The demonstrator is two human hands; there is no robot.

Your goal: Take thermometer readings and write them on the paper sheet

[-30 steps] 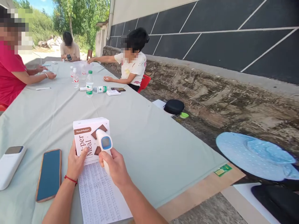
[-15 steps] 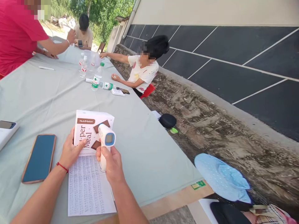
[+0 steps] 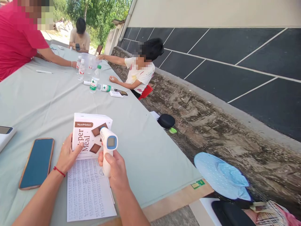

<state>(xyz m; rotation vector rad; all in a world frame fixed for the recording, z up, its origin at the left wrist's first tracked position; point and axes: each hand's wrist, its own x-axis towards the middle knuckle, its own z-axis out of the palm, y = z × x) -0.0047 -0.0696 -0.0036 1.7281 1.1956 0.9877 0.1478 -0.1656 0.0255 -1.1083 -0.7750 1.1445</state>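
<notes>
My left hand (image 3: pixel 70 150) is closed on the left side of a white and brown NutriMotion box (image 3: pixel 81 133), its thumb across the front. My right hand (image 3: pixel 115 166) wraps round the handle of a white infrared thermometer (image 3: pixel 107 163) with a blue-rimmed screen. The thermometer's head is in front of the box's right side; whether they touch I cannot tell. Handwritten paper sheets (image 3: pixel 87 194) lie on the table below the box. Left of my left hand rests a phone (image 3: pixel 37 163) in a brown case.
A pale green cloth covers the table (image 3: pixel 145 166). Water bottles (image 3: pixel 94 80) and a clear tub (image 3: pixel 95 59) stand farther back. Three people sit or lean around the far part. A white device (image 3: pixel 6 136) lies at the left edge; a light blue hat (image 3: pixel 218 174) is beyond the right edge.
The thermometer has shifted slightly right and down relative to the box. The person in red has lowered an arm to the bottles. The whole view has shifted a little.
</notes>
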